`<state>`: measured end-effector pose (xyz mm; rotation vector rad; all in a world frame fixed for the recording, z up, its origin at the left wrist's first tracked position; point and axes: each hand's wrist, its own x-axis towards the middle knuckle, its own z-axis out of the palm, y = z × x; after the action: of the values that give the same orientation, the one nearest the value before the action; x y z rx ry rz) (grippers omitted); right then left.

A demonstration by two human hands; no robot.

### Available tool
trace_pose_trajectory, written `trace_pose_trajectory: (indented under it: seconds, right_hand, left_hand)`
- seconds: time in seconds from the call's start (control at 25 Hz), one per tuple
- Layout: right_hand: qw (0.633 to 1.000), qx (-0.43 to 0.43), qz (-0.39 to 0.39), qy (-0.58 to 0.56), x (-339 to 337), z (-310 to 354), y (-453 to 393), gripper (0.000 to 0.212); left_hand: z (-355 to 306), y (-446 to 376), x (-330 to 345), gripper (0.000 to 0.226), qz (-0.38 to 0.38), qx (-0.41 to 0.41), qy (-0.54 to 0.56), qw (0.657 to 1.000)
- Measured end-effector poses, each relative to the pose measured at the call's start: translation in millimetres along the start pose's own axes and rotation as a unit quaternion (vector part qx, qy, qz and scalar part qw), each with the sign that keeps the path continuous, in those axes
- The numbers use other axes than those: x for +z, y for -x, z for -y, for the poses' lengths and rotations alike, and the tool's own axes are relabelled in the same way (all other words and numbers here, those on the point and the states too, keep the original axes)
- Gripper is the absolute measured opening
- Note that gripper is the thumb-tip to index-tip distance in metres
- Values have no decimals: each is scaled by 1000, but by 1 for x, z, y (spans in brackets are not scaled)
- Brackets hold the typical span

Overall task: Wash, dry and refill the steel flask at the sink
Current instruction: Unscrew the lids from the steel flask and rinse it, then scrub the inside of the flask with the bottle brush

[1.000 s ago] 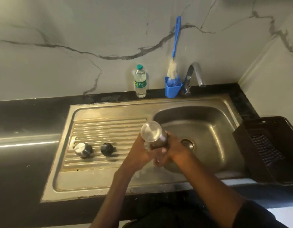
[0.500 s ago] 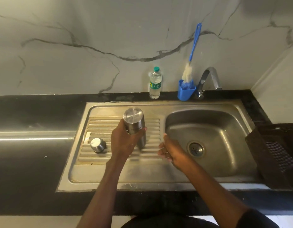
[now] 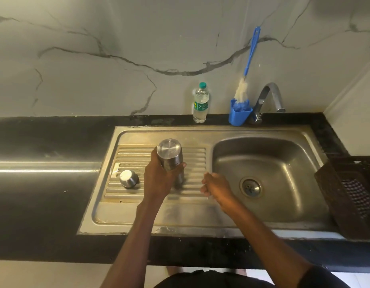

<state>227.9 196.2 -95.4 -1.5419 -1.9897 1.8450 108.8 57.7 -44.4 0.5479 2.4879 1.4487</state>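
A steel flask [image 3: 171, 157] stands inverted on the ribbed drainboard [image 3: 195, 163], held by the left hand [image 3: 158, 179], with its cap [image 3: 128, 178] to the left and the sink basin [image 3: 283, 163] to the right. Behind the sink, on the tabletop [image 3: 45, 142], stand a water bottle [image 3: 200, 103], a brush holder [image 3: 239, 115] and the tap [image 3: 270, 98]; a basket [image 3: 346, 194] sits at the basin's right.
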Motion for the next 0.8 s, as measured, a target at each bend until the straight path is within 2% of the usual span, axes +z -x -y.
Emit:
trace_pose_trajectory:
  seconds: [0.2,0.36,0.44,0.52,0.56,0.68,0.8]
  right_hand:
    - [987,-98,-35,125,-4,2,-3,31]
    - [976,-152,-59,144,-11,4,-3,22]
    - [969,-190,-72,142,-15,4,-3,14]
    - [958,-233,-98,136,-21,5,-2,5]
    - [947,-263,-120,141,-25,7,-2,2]
    - [883,-363,-205,216,-41,17,1,23]
    - [828,-417,-265,266,-62,30,-4,41]
  left_hand:
    - [-5,1,-2,85,5,-6,-7,1000]
    - [-8,2,-2,88,-9,15,9,1000]
    - [-8,3,-1,97,-7,13,10,1000]
    - [-12,9,-2,118,-53,23,23,998]
    - [-17,13,-3,119,-97,43,26,994]
    - [-47,18,-3,90,-215,165,-1,963]
    - [-82,13,19,59,-206,312,-16,927]
